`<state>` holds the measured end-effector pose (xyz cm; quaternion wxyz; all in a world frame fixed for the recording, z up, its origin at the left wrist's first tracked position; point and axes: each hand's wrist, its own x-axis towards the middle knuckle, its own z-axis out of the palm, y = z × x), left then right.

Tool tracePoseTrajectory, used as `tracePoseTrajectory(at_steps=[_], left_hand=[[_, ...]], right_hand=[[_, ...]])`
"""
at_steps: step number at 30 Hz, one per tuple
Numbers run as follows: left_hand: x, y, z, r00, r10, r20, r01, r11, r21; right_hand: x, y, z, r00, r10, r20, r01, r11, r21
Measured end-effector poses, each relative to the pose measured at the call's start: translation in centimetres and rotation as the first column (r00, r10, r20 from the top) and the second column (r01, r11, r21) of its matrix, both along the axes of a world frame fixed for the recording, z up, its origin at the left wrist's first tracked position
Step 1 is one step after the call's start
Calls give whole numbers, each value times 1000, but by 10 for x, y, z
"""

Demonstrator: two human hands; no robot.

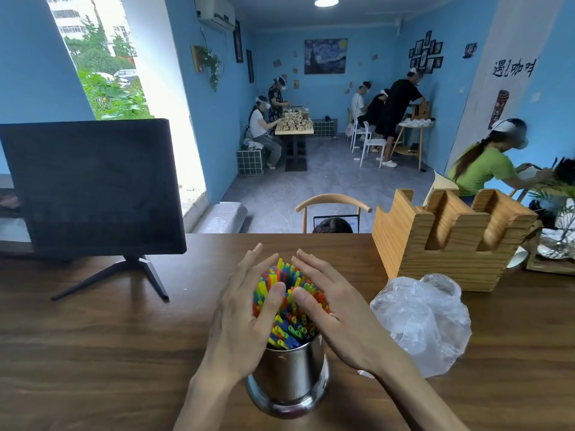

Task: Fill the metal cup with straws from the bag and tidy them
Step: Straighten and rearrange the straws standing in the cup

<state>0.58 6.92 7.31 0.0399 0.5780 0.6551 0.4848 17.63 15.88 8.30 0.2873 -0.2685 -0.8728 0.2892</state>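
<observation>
A shiny metal cup [291,377] stands on the wooden table [109,353] near its front edge. It is packed with upright coloured straws [287,321] in red, blue, yellow and green. My left hand [245,309] lies flat against the left side of the bundle, fingers straight, thumb over the straw tops. My right hand [329,306] presses the right side the same way. The clear plastic bag [426,318] lies crumpled just right of the cup; no straws show inside it.
A dark monitor [90,188] on a stand occupies the table's left. A wooden slotted holder [445,237] stands at the back right, behind the bag. Beyond the table are a chair back [333,202] and several people at other tables.
</observation>
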Motion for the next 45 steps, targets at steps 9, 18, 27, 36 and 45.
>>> tracePoseTrajectory(at_steps=[9,18,27,36,45], left_hand=[[-10,-5,4,1000,22,2,-21,994,-106],[-9,-7,-1,992,83,98,-88,995,47],[-4,-10,-3,994,104,44,-106,992,70],[1,-15,2,993,102,62,-108,988,108],[-1,-14,4,997,75,-17,-73,992,101]], right_hand=[[10,8,-7,999,-15,29,16,999,-37],[13,5,-19,982,-72,-172,54,993,-106],[13,5,-14,962,-68,-265,13,979,-206],[10,0,-6,965,-78,-249,37,985,-166],[8,1,-4,974,-79,-213,48,988,-147]])
